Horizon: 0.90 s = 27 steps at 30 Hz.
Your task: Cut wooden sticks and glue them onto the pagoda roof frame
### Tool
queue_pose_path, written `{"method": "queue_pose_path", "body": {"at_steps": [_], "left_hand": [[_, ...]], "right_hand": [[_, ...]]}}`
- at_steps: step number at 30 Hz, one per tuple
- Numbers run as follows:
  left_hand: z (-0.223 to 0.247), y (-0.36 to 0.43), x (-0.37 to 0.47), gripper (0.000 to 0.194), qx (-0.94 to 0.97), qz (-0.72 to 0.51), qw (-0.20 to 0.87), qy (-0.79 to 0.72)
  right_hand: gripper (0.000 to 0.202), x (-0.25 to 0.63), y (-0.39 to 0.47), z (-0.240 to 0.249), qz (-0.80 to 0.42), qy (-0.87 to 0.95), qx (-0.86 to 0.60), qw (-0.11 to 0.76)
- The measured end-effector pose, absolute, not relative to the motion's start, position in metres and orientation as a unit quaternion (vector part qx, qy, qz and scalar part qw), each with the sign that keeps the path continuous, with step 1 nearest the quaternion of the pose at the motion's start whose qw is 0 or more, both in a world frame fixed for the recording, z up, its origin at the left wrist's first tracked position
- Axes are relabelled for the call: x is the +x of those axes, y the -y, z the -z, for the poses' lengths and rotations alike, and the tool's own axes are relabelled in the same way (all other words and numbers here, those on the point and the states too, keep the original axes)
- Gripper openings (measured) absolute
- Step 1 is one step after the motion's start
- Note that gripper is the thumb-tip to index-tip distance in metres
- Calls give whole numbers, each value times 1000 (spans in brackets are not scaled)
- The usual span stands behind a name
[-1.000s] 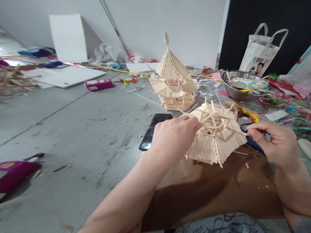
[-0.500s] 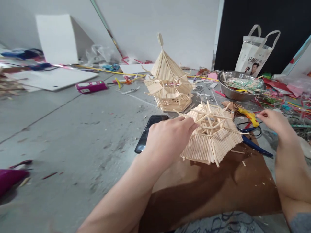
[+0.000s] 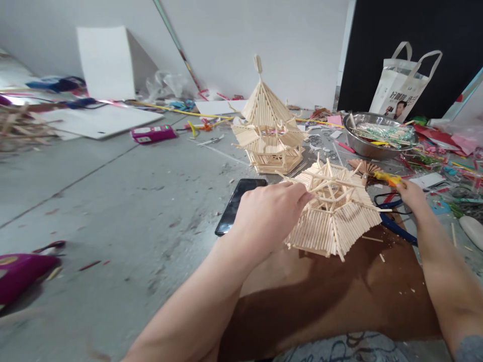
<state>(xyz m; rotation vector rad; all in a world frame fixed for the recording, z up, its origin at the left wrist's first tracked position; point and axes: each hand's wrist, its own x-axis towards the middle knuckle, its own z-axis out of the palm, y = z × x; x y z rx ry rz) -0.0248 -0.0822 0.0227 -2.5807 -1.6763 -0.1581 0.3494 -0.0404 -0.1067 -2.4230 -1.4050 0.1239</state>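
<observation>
My left hand (image 3: 269, 208) is closed at the left side of a model pavilion roof (image 3: 335, 221) built of thin wooden sticks. Its fingertips pinch a thin wooden stick (image 3: 314, 189) lying over the open top; the fingertips are partly hidden. On the right, my right hand (image 3: 413, 197) has its fingers closed on the rear end of a yellow tool that looks like a glue gun (image 3: 388, 178), its tip pointing left. A blue-handled tool (image 3: 400, 229) and a black cord lie just below that hand.
A taller stick pavilion (image 3: 269, 136) stands behind. A black phone (image 3: 237, 206) lies left of the roof, on the grey floor. A metal bowl (image 3: 368, 146) of sticks is at back right, beside a white bag (image 3: 396, 93). Brown board (image 3: 302, 289) lies in front.
My right hand has moved left and closed on the yellow tool, which now sits more level. My left hand stays at the roof. The view has shifted slightly.
</observation>
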Motion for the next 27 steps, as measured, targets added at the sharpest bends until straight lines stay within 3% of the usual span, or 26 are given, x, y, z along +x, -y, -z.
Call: {"method": "queue_pose_path", "body": {"at_steps": [8,13,15,20,27], "left_hand": [[-20,81,-26,37,-838,73,29,540],[-20,80,-26,37,-838,74,29,540],[-19,80,-26,36,-838,77,29,539],[-18,80,-25,37,-838,93,34,536],[-18,77,-26,39,-841,97,13,532]], "right_hand": [[20,350,51,72,-147,466,-744,455],[13,325,72,32,-251,482,-638,546],[14,309,81,20,-348,469,-564,584],[13,272,97,6,-375,468,-510,617],[16,244,115,0,-371,563,-503,540]]}}
